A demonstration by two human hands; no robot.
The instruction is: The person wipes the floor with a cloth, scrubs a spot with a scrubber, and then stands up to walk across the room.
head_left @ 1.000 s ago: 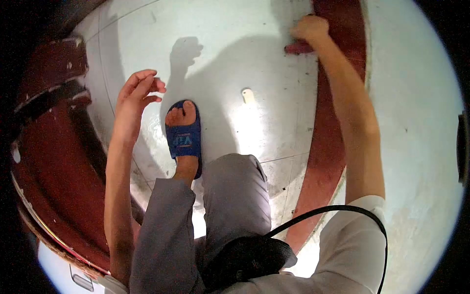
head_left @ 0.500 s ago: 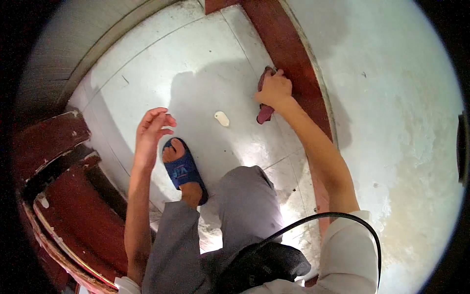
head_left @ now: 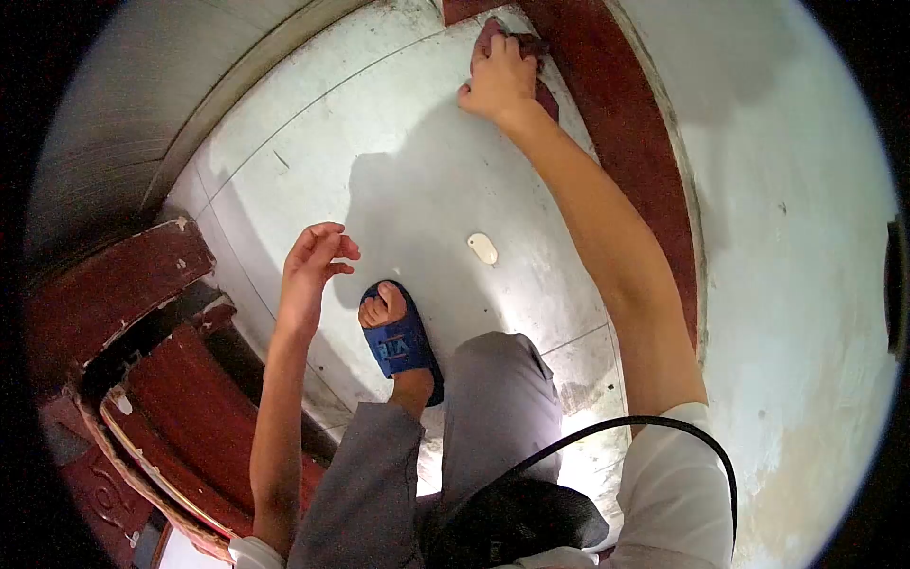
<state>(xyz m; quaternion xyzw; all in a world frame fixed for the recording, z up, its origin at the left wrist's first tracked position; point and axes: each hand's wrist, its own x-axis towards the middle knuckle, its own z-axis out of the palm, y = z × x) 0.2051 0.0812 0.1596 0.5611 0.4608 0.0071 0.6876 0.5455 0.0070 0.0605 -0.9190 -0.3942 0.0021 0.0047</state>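
My right hand [head_left: 500, 78] is stretched far forward and presses a dark red cloth [head_left: 542, 92] against the dark red skirting band [head_left: 626, 142] at the foot of the pale wall. Only edges of the cloth show around my fingers. My left hand [head_left: 313, 270] hangs in the air above the pale floor [head_left: 398, 152], fingers loosely curled and apart, holding nothing. Just right of that hand is my foot in a blue sandal [head_left: 403, 346].
A small pale scrap [head_left: 482, 248] lies on the floor ahead of the sandal. Chipped dark red wooden furniture [head_left: 142, 313] stands at the left. My grey trousers [head_left: 493, 417], a black pouch [head_left: 517, 526] and a black cable [head_left: 654, 422] fill the bottom.
My right hand has slid the cloth forward along the red band, farther from me. The view shifted and my left hand stayed raised and empty.
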